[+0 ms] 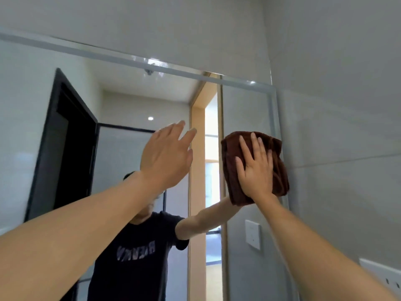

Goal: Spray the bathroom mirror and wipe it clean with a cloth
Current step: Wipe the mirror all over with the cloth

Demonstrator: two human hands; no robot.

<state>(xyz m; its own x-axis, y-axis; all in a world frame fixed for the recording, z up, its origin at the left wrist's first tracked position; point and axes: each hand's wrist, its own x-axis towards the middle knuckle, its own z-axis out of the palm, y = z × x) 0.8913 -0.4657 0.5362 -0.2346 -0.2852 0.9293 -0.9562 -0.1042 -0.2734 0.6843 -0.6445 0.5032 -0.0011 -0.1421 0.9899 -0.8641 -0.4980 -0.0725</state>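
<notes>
One wall mirror (121, 94), grey tiled wall (336, 83), brown cloth (280, 170) pressed flat.

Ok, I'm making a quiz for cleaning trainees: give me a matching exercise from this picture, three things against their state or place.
Things:
1. left hand
2. right hand
3. brown cloth

States:
A. folded, against the mirror near its right edge
B. flat, pressing the cloth
C. open, fingers straight, holding nothing

Pairs: 1-C, 2-B, 3-A
</notes>
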